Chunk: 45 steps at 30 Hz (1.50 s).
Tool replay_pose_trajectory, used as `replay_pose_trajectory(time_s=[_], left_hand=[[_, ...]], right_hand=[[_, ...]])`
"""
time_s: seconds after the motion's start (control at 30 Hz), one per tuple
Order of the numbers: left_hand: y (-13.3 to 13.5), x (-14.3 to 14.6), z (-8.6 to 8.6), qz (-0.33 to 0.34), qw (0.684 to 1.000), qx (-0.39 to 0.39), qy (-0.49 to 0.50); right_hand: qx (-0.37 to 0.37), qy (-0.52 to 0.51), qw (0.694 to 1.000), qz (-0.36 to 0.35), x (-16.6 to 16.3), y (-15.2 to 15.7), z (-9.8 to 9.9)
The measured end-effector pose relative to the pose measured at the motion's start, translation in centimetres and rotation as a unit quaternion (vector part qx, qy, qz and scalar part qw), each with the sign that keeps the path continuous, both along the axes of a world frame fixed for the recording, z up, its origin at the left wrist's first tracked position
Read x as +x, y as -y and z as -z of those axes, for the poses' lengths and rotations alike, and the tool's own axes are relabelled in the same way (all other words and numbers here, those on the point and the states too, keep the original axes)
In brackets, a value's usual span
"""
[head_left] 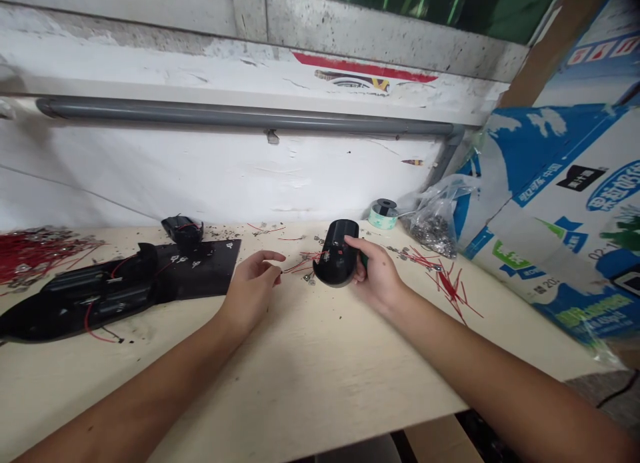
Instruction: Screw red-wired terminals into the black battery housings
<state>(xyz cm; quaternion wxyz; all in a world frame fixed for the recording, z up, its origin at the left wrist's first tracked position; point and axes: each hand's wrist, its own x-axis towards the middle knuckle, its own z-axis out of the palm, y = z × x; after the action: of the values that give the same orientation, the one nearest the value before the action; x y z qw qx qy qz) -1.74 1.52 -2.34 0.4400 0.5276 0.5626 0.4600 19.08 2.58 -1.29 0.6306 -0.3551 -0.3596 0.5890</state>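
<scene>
Gripping black housing [336, 253] w/ my R hand [377, 280] nr bench [310, 383] back edge; L hand [253, 283] pinches red wire [300, 264]. I'd keep housing steady, wire taut.

Black housing [336, 253], red wires [450, 283], pale wooden table [320, 370], blue-and-white box [560, 203].
</scene>
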Motion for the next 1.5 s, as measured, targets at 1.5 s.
replay_pose_trajectory(time_s=[1.5], left_hand=[[3.5, 1.3, -1.1, 0.212, 0.907, 0.308, -0.194]], right_hand=[[0.018, 0.057, 0.997, -0.05, -2.2, 1.9, 1.1]])
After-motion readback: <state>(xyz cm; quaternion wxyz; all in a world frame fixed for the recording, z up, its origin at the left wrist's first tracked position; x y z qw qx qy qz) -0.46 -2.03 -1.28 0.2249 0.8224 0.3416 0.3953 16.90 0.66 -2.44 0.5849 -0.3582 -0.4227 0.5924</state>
